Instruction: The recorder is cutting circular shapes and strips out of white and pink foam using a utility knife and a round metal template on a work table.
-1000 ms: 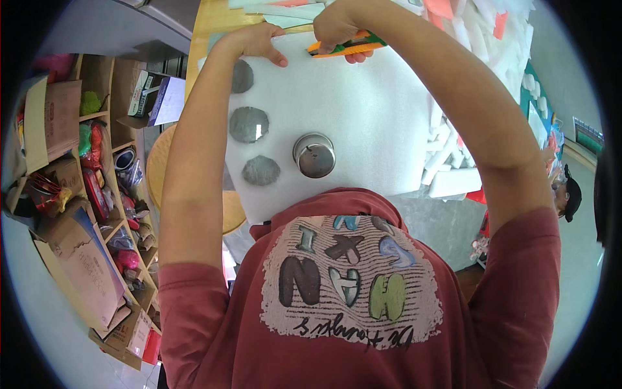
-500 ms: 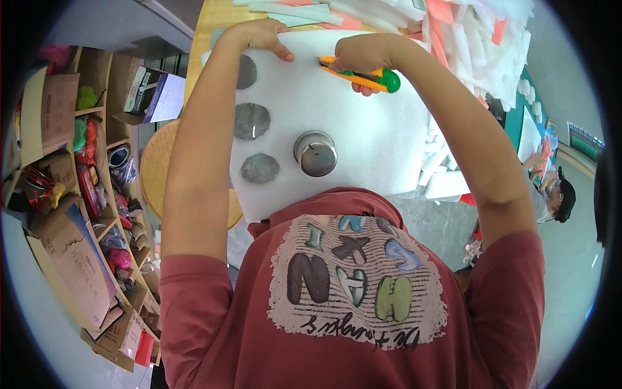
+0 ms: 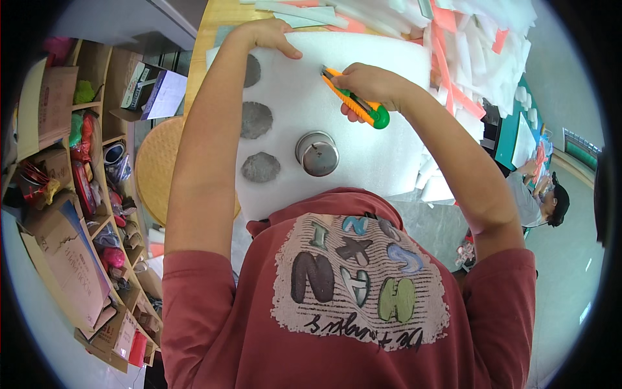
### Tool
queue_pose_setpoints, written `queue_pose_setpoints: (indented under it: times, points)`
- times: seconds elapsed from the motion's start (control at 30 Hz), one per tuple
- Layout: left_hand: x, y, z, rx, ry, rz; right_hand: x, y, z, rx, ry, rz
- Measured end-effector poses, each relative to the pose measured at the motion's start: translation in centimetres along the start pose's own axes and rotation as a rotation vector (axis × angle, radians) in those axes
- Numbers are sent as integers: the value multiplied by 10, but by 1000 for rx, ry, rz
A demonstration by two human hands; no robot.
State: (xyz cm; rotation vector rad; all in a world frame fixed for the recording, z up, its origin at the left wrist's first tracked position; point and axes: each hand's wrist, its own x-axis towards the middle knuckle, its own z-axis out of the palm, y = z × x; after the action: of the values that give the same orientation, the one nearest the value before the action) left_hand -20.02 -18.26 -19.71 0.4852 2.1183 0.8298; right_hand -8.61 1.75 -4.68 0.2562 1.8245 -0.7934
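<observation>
A white foam sheet (image 3: pixel 382 162) lies on the table in front of me, with three round holes down its left side where grey shows through. My left hand (image 3: pixel 272 37) rests at the sheet's far edge, thumb spread apart from the fingers, holding nothing. In my right hand (image 3: pixel 372 87) is a utility knife (image 3: pixel 355 102), orange with a green end, its tip pointing far and left over the sheet. I cannot tell whether the tip touches the foam. Nearer to me, a round metal container (image 3: pixel 317 154) stands on the sheet, right of the nearest hole.
White and pink foam strips (image 3: pixel 460 65) are heaped at the far right. A round wooden stool (image 3: pixel 155 168) stands left of the table, beside shelves (image 3: pixel 97 123) crowded with boxes and bags. Another person (image 3: pixel 544 198) is at a green table on the right.
My right hand has come nearer to me with the utility knife, which now slants more steeply. My left hand has shifted slightly right along the far edge.
</observation>
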Motion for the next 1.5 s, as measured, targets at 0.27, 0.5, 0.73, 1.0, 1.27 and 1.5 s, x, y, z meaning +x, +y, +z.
queue_pose_setpoints:
  times: [0.27, 0.5, 0.73, 1.0, 1.27, 1.5]
  points:
    - [-7, 13, 2, -67, 51, 33, 3, 12, 9, 28, 45, -38]
    - [3, 0, 6, -10, 74, 97, 17, 8, -12, -67, -37, 14]
    - [-10, 15, 2, -211, -46, 92, 12, 17, 9, 204, 16, 15]
    - [0, -4, 8, -150, -47, 34, 18, 13, 30, 216, 64, 11]
    - [-12, 9, 11, 9, 114, 108, 27, 19, 15, 175, 13, 21]
    - [-11, 1, 14, -113, 157, 124, 20, 16, 17, 284, -3, 32]
